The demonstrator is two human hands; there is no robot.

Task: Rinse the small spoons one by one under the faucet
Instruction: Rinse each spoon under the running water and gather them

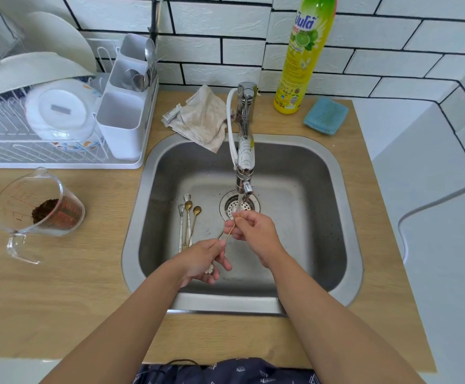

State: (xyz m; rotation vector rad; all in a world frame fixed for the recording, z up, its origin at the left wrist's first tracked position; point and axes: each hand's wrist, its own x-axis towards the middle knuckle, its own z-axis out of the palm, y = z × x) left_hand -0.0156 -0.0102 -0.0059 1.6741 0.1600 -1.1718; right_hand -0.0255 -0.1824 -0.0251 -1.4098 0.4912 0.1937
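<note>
Water runs from the faucet point(244, 151) into the steel sink point(319, 173), just over the drain. My right hand point(249, 227) pinches the bowl end of a thin gold spoon point(229, 233) under the stream. My left hand point(203, 263) grips the handle end of that spoon, and something white shows in its palm. Several small spoons point(188, 220), gold and white, lie together on the sink floor left of the drain.
A dish rack point(59, 151) with bowls and a cutlery holder stands at the left. A glass measuring cup point(36, 210) with brown grounds sits on the wooden counter. A beige cloth point(202, 117), a yellow soap bottle point(303, 56) and a blue sponge point(326, 115) lie behind the sink.
</note>
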